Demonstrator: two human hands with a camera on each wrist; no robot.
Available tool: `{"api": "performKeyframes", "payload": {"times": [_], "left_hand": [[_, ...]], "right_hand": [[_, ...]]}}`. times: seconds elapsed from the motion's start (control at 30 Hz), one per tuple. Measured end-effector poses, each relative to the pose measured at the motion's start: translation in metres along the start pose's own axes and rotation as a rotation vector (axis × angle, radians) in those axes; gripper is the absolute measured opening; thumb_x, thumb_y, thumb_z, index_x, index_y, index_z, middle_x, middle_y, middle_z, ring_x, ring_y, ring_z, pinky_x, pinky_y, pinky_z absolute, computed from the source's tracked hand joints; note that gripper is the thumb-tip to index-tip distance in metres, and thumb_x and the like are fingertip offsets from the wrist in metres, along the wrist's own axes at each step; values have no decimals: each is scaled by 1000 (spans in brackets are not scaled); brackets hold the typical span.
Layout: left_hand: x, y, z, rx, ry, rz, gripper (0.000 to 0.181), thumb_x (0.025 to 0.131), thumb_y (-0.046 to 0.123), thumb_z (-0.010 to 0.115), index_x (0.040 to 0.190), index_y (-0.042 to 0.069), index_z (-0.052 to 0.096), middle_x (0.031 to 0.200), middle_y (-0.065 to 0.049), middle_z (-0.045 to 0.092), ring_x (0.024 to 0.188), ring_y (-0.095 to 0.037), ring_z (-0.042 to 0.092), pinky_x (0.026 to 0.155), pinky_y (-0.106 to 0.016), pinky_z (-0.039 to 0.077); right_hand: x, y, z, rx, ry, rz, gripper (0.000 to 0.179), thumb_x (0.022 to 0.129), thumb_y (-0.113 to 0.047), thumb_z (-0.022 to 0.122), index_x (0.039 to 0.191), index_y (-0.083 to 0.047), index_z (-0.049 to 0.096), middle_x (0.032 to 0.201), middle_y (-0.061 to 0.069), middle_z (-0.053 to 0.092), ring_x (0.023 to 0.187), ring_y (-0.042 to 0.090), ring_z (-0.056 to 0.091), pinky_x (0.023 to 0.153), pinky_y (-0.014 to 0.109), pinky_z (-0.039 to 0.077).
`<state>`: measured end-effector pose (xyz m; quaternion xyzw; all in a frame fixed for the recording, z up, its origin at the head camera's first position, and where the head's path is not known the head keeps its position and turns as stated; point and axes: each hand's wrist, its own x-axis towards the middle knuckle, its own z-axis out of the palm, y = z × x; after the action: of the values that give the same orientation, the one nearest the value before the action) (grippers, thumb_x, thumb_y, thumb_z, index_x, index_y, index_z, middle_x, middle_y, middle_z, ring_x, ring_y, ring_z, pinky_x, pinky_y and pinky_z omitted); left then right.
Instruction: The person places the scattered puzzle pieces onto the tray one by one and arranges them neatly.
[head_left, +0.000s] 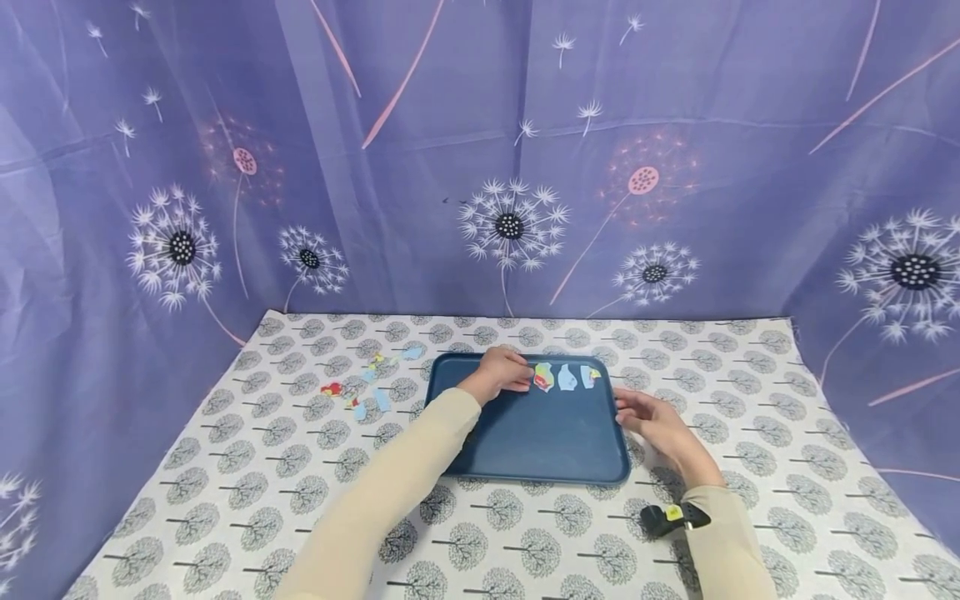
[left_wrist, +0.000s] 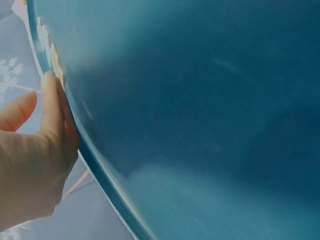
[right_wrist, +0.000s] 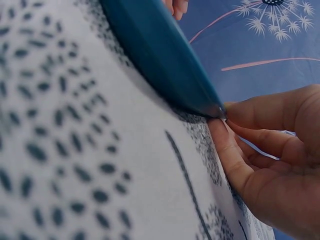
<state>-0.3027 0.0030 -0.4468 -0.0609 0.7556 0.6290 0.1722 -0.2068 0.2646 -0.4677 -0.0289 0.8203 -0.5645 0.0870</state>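
Note:
A dark blue tray [head_left: 551, 437] lies on the patterned cloth. Along its far edge sit irregular picture pieces: a yellow-red-green piece [head_left: 543, 377], a light blue piece [head_left: 567, 379] and a blue-and-yellow piece [head_left: 589, 377]. My left hand [head_left: 506, 370] is over the tray's far side, fingertips right at the multicoloured piece. In the left wrist view its fingers [left_wrist: 52, 105] are straight, with the thumb apart. My right hand [head_left: 656, 421] pinches the tray's right rim; in the right wrist view the thumb and fingers [right_wrist: 260, 112] meet at the rim's corner.
Left of the tray, several more pieces lie scattered on the cloth [head_left: 300, 458], among them a red piece [head_left: 331, 389] and plain light blue pieces [head_left: 382, 400]. A purple curtain [head_left: 420, 208] with dandelions hangs behind the table. A black band [head_left: 667, 518] is on the right wrist.

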Motion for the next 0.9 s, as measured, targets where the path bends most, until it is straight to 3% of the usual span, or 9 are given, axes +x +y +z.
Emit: {"api": "performKeyframes", "payload": {"times": [0.2, 0.4, 0.6, 0.73, 0.9], "left_hand": [[-5, 0, -23, -121, -73, 30, 37, 88, -3, 65, 124, -9, 56, 113, -25, 64, 100, -35, 66, 75, -29, 62], [-11, 1, -48, -207, -80, 76, 39, 91, -5, 62, 128, -10, 54, 123, -30, 57, 111, -41, 59, 85, -33, 59], [-16, 1, -75, -288, -28, 125, 42, 91, -8, 59, 132, -9, 51, 126, -32, 54, 113, -42, 57, 86, -33, 59], [-20, -2, -95, -322, 39, 158, 41, 89, -9, 61, 130, -7, 54, 116, -28, 60, 112, -41, 58, 87, -32, 58], [-26, -9, -122, -328, 105, 178, 40, 90, -7, 61, 130, -7, 54, 115, -27, 59, 92, -25, 68, 88, -30, 58]], "right_hand": [[0, 2, 0, -7, 4, -5, 56, 89, 1, 59, 142, 5, 40, 127, 26, 54, 105, 17, 59, 89, 17, 52], [1, 3, 0, -2, 5, -4, 56, 89, 0, 60, 141, 5, 41, 127, 26, 54, 103, 14, 59, 88, 16, 52], [0, 0, -1, 4, 8, 9, 56, 89, -1, 61, 142, 4, 41, 128, 25, 54, 110, 25, 57, 93, 25, 52], [-1, -1, -2, 10, 4, 9, 57, 90, -1, 60, 142, 4, 40, 129, 25, 53, 112, 27, 56, 95, 27, 52], [0, 0, -1, 24, 3, 3, 57, 89, 0, 60, 142, 5, 40, 128, 26, 54, 109, 23, 58, 90, 19, 52]]}}
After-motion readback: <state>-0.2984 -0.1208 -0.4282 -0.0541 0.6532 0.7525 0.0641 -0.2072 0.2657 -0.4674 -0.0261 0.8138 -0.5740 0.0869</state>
